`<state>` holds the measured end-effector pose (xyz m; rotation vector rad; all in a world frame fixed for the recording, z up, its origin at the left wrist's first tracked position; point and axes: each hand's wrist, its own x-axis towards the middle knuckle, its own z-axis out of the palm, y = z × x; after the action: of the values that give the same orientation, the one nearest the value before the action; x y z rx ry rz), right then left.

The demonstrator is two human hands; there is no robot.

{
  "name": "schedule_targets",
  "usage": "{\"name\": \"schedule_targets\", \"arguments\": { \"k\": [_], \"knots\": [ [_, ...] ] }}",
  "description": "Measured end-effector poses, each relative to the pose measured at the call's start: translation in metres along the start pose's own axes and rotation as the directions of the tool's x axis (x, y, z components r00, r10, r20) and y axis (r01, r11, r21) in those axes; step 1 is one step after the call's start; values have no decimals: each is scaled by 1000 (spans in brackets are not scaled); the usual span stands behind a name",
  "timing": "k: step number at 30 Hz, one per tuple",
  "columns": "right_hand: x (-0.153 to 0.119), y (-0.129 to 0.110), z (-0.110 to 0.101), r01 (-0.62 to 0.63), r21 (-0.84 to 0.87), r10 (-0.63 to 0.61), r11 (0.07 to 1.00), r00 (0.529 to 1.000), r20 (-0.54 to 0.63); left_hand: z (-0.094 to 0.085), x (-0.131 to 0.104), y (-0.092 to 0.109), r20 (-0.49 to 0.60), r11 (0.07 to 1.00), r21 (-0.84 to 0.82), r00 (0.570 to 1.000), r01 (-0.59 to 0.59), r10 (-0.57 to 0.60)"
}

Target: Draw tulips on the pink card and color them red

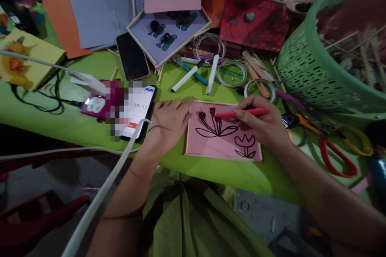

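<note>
A pink card [208, 146] with a thin pale frame lies on the green table. Black outlines of flowers and leaves are drawn on it, and the small blooms at the upper left are filled with red. My right hand [262, 122] is closed round a red marker [256, 111], its tip close to the red blooms. Fingers spread, my left hand [170, 122] lies flat by the card's left edge, holding nothing. The tulip outline at the card's lower right has no red in it.
Left of my left hand are a lit phone [141, 106] and a purple power strip [96, 104] with cables. Markers [188, 75] and tape rolls [232, 73] lie beyond the card. Scissors [336, 158] and a green basket [301, 60] stand right; a white cable crosses my left forearm.
</note>
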<state>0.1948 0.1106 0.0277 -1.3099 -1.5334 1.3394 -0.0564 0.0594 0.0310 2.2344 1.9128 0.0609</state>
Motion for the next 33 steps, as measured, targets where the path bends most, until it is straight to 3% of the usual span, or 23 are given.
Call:
{"name": "schedule_targets", "arguments": {
  "k": [18,28,33],
  "knots": [
    [-1,3,-2,-11,3,11,1000,999,40,0,1,0,-7,1000,6,1000,5,-5],
    [-1,2,-2,-29,52,27,998,998,52,-3,1,2,43,1000,20,999,17,-18],
    [0,3,-2,-35,42,35,999,999,6,-2,1,1,20,1000,14,1000,2,-2]
  ]
}}
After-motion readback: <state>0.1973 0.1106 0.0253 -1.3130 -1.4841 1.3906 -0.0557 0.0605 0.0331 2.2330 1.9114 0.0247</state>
